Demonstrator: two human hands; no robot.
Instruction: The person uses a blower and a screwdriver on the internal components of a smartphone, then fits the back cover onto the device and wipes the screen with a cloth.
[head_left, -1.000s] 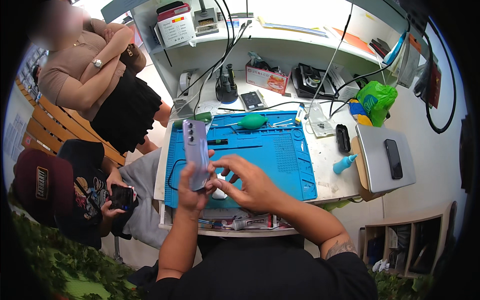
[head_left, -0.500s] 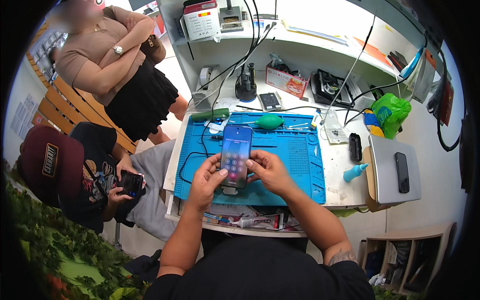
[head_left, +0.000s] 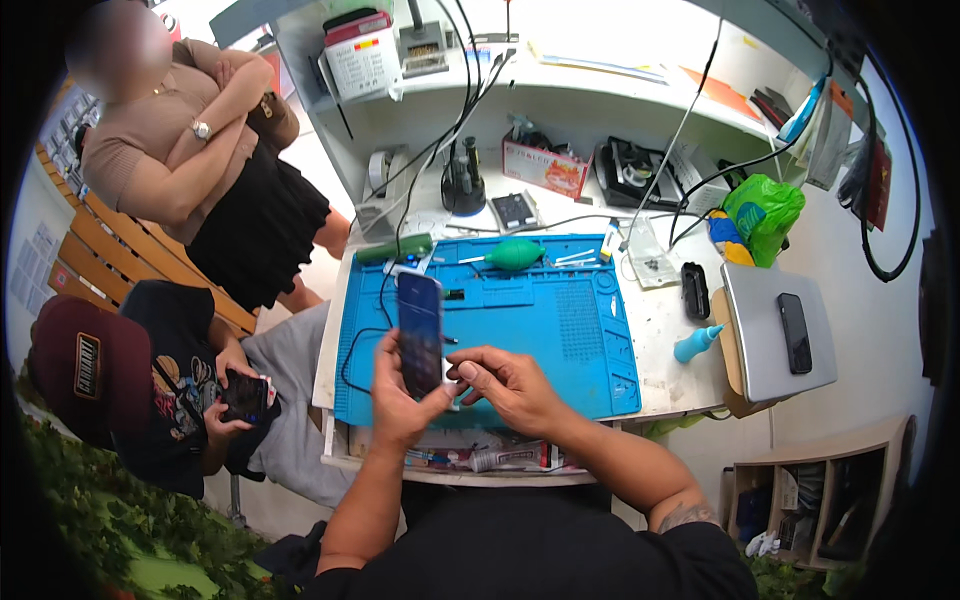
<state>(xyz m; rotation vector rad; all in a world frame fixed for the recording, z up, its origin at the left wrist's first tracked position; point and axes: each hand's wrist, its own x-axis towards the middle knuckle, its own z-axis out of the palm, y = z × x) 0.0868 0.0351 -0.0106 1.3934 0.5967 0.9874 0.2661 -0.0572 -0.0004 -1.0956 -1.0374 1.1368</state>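
My left hand [head_left: 402, 408] is closed around a smartphone [head_left: 420, 325], which stands tilted above the blue repair mat [head_left: 525, 345]. The phone's screen looks dimmer and is turned partly aside. Close to the phone's lower right edge, my right hand [head_left: 512, 392] has its thumb and fingers drawn together in a pinch. A small whitish bit shows between the phone and those fingertips, too small to name. On the mat's far edge lie a green air blower bulb [head_left: 515, 255] and several white cotton swabs [head_left: 575, 258].
Below the mat is an open drawer with a tube [head_left: 510, 457]. At right are a blue squeeze bottle [head_left: 698, 344], a black tray [head_left: 695, 291] and a laptop [head_left: 775, 330] with another phone [head_left: 794, 333]. Loose cables hang over the desk. Two people are at left, one seated.
The phone has moved left and tilted, its keypad screen turning dim. My right hand has left the phone's right side and now pinches near its lower edge. The whole view has shifted slightly.
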